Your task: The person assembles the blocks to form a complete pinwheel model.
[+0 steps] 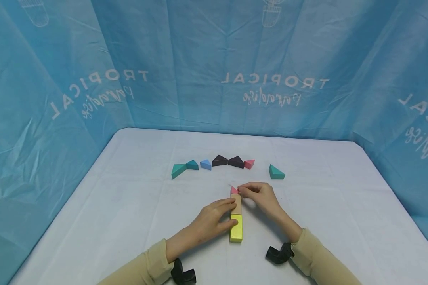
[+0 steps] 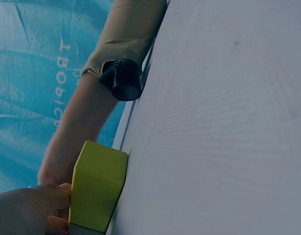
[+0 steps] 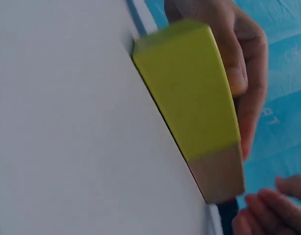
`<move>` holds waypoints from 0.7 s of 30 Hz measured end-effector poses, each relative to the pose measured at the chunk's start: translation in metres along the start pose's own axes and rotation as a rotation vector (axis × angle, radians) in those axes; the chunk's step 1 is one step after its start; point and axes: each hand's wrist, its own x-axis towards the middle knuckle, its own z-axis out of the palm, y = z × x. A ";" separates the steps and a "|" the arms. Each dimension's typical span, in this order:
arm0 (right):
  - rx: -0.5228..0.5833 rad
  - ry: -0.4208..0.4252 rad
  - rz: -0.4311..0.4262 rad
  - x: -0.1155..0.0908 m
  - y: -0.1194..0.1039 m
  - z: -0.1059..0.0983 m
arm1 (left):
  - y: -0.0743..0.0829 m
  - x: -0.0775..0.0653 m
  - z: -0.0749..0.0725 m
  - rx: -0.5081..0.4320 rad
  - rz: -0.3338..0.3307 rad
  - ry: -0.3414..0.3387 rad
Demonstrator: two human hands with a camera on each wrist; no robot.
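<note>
A yellow block (image 1: 236, 229) and a plain wooden block (image 1: 237, 205) lie end to end on the white table. A small pink triangular block (image 1: 234, 190) stands at the wooden block's far end. My left hand (image 1: 209, 221) rests along the blocks' left side, fingers on the wooden one and thumb on the yellow one. From the right, my right hand (image 1: 261, 196) pinches the pink triangle at its edge with thumb and index finger. The left wrist view shows the yellow block (image 2: 99, 188) up close; the right wrist view shows both the yellow (image 3: 189, 93) and wooden (image 3: 218, 174) blocks.
Beyond the hands, a curved row holds green (image 1: 178, 170), teal (image 1: 192, 165), blue (image 1: 205, 164), two black (image 1: 219, 160) and pink (image 1: 249, 164) triangular blocks. Another green triangle (image 1: 276, 172) stands to the right. Blue printed curtains (image 1: 207, 107) surround the table.
</note>
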 end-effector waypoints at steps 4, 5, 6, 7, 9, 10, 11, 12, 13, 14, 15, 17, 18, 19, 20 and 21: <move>0.055 0.098 -0.036 -0.001 -0.009 -0.017 | -0.001 -0.001 -0.001 0.004 0.004 -0.001; 0.074 0.121 -0.055 0.000 -0.009 -0.024 | -0.001 -0.001 -0.001 0.000 0.004 -0.003; 0.088 0.148 -0.077 0.000 -0.009 -0.030 | -0.001 -0.001 -0.001 -0.003 0.005 -0.004; 0.099 0.172 -0.097 0.000 -0.007 -0.037 | -0.001 -0.001 -0.001 -0.003 0.007 -0.006; 0.112 0.225 -0.128 0.001 -0.002 -0.051 | -0.001 -0.001 -0.001 -0.012 0.010 -0.009; 0.117 0.248 -0.139 0.002 0.002 -0.058 | -0.001 -0.001 -0.001 -0.014 0.013 -0.009; 0.111 0.271 -0.146 0.003 0.006 -0.065 | -0.001 -0.002 -0.001 -0.015 0.015 -0.009; 0.102 0.285 -0.164 0.005 0.013 -0.071 | -0.001 -0.002 0.000 -0.015 0.017 -0.008; 0.081 0.298 -0.173 0.007 0.019 -0.077 | -0.001 -0.002 0.000 -0.017 0.019 -0.005; 0.059 0.307 -0.171 0.008 0.023 -0.082 | -0.001 -0.002 0.000 -0.023 0.018 -0.002; 0.038 0.310 -0.167 0.009 0.027 -0.087 | -0.001 -0.002 0.000 -0.024 0.015 -0.002; 0.000 0.304 -0.163 0.011 0.034 -0.095 | 0.000 -0.002 0.000 -0.020 0.015 0.000; -0.010 0.296 -0.158 0.011 0.037 -0.098 | 0.000 -0.002 0.000 -0.020 0.014 0.001; -0.018 0.294 -0.138 0.012 0.038 -0.100 | 0.000 -0.002 0.000 -0.017 0.014 0.002; -0.011 0.285 -0.126 0.012 0.039 -0.101 | 0.000 -0.002 0.000 -0.012 0.013 0.001; -0.011 0.278 -0.124 0.013 0.043 -0.102 | 0.000 -0.002 0.000 -0.009 0.011 0.000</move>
